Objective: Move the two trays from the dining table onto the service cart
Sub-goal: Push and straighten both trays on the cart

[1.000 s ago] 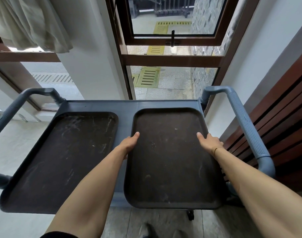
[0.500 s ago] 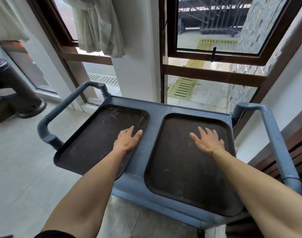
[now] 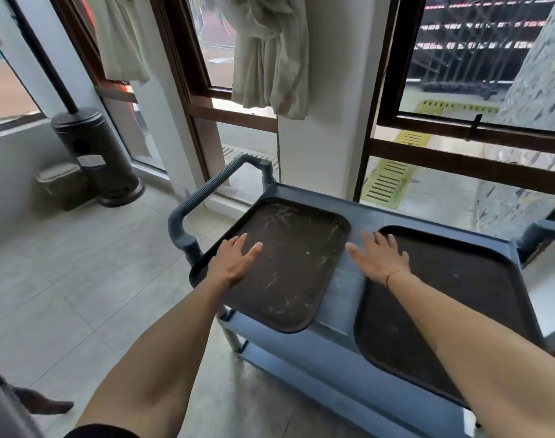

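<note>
Two dark brown trays lie side by side on the top shelf of a blue-grey service cart (image 3: 336, 330). The left tray (image 3: 295, 267) is scratched and overhangs the cart's left and near edges. The right tray (image 3: 459, 298) is partly covered by my right forearm. My left hand (image 3: 235, 263) is spread, fingers straight, over the left tray's near-left part. My right hand (image 3: 380, 260) is also spread flat, over the right tray's far-left corner and the strip of cart between the trays. Neither hand grips anything.
The cart has a ribbed handle at its left end (image 3: 206, 197) and another at its right end (image 3: 541, 232). Windows and a white pillar (image 3: 326, 121) with tied curtains stand behind it. A dark patio heater base (image 3: 102, 156) stands at the far left on the tiled floor.
My view has swung left. Both hands let go of the right tray's rim and moved left: the left now over the left tray, the right over the right tray's left corner.
</note>
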Action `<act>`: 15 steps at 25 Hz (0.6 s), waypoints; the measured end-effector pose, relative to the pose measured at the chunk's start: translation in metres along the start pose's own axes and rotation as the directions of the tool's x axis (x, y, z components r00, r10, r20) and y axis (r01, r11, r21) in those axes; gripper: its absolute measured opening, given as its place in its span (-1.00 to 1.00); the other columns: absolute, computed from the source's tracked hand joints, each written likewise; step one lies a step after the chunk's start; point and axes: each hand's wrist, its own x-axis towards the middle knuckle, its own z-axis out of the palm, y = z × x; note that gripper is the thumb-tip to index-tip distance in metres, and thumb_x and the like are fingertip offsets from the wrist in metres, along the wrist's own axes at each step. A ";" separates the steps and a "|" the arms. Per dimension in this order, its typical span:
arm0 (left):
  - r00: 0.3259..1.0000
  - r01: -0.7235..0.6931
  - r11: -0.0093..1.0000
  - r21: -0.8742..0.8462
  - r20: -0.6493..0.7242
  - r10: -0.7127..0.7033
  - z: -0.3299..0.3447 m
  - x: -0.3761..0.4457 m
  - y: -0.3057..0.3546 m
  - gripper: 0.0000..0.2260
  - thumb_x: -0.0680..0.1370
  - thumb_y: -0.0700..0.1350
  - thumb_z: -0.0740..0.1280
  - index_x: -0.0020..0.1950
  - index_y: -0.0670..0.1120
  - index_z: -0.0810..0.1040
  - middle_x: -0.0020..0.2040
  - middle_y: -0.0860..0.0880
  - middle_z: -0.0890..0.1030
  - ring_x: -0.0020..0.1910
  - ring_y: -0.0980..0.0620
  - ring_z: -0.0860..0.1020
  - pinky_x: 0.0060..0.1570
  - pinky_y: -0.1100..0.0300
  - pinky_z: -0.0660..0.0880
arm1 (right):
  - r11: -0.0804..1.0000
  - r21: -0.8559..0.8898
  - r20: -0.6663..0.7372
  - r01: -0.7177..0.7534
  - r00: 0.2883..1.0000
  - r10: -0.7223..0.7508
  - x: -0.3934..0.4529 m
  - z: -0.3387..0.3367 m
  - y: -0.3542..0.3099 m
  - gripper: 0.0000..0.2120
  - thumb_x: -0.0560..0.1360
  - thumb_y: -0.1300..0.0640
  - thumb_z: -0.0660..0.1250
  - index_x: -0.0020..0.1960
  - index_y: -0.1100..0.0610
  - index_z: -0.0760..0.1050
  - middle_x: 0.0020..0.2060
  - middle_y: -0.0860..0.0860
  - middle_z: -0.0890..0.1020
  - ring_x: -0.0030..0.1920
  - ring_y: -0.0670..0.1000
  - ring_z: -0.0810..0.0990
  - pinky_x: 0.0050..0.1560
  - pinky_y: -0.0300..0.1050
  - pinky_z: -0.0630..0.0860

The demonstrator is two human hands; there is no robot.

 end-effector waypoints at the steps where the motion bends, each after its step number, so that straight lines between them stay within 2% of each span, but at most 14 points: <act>1: 1.000 0.001 1.000 0.002 0.004 -0.001 -0.007 0.003 -0.013 -0.31 0.55 0.39 0.06 0.59 0.05 0.18 0.59 -0.08 0.21 0.56 -0.09 0.14 0.48 -0.21 0.14 | 1.000 -0.007 0.000 0.005 1.000 -0.005 -0.002 0.006 -0.015 -0.30 0.56 -0.38 -0.07 0.61 -0.07 0.03 0.62 0.03 0.04 0.60 0.17 -0.12 0.47 0.39 -0.01; 8: 0.989 -0.097 0.995 0.004 0.108 0.096 -0.041 0.038 -0.082 -0.23 0.46 0.45 0.01 0.57 0.07 0.23 0.54 -0.08 0.30 0.48 -0.13 0.29 0.41 -0.24 0.26 | 0.996 -0.079 -0.031 -0.051 0.998 0.049 -0.013 0.037 -0.101 -0.31 0.56 -0.39 -0.10 0.61 -0.11 0.01 0.62 0.00 0.03 0.60 0.16 -0.09 0.48 0.33 0.01; 13: 0.970 -0.183 0.981 0.069 0.177 0.168 -0.049 0.057 -0.095 -0.21 0.44 0.48 -0.01 0.58 0.12 0.19 0.56 -0.04 0.26 0.51 -0.10 0.24 0.43 -0.24 0.22 | 0.993 -0.092 -0.050 -0.073 0.996 0.068 -0.021 0.047 -0.131 -0.31 0.56 -0.40 -0.13 0.61 -0.13 0.00 0.62 -0.03 0.02 0.60 0.14 -0.10 0.49 0.33 0.02; 15: 0.947 -0.267 0.949 0.167 0.225 0.227 -0.043 0.061 -0.097 -0.17 0.39 0.53 -0.06 0.58 0.16 0.16 0.59 0.00 0.19 0.55 -0.06 0.15 0.47 -0.24 0.13 | 0.992 -0.095 -0.043 -0.077 0.996 0.074 -0.024 0.054 -0.134 -0.32 0.56 -0.40 -0.13 0.61 -0.14 -0.01 0.62 -0.04 0.02 0.60 0.13 -0.11 0.50 0.34 0.01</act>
